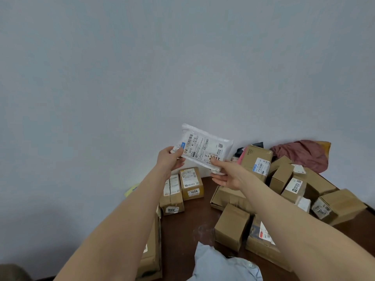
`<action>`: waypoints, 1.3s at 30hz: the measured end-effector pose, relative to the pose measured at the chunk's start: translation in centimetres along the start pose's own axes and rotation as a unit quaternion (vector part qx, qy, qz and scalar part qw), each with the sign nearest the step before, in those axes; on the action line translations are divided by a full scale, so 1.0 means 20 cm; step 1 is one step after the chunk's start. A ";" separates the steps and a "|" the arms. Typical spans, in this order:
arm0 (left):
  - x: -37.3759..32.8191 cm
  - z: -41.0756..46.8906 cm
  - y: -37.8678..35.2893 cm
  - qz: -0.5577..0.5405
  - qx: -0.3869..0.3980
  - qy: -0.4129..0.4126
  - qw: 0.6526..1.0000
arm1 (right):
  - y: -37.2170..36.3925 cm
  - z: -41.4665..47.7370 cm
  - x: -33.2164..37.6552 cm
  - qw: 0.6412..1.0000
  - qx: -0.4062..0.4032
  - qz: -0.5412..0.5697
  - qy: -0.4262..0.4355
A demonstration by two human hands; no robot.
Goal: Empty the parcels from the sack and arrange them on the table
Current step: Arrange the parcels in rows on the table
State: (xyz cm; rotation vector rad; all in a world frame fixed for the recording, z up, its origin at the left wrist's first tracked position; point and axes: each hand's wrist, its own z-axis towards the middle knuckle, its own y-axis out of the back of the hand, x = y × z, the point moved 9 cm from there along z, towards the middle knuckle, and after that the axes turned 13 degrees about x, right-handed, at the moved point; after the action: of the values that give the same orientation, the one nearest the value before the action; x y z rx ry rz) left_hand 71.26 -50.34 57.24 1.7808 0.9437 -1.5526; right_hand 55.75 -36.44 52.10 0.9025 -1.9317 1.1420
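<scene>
I hold a white plastic mailer parcel (205,148) with a printed label up in front of the wall, above the dark brown table (186,230). My left hand (170,161) grips its left edge and my right hand (228,173) grips its lower right corner from below. Two upright cardboard boxes (191,183) stand side by side at the table's far left, labelled 1006 and 3006. A heap of cardboard boxes (284,179) lies on the right side. A crumpled dark red and yellow cloth, possibly the sack (302,153), lies at the far right corner.
A grey-blue soft mailer (225,264) lies at the near edge of the table. A flat cardboard box (151,254) sits at the table's left edge, under my left forearm. The wall stands directly behind the table. Something yellow (132,189) shows beyond the left edge.
</scene>
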 end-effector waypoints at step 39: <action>0.50 -0.15 -0.02 0.149 0.100 0.188 0.966 | -0.15 0.17 -0.35 0.974 0.061 -0.208 -0.068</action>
State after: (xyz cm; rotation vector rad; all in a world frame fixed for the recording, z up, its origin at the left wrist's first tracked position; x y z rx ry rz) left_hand 73.30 -46.28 47.77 2.2972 0.6565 -1.1757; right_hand 60.97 -39.08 46.23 1.4067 -1.6789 0.9727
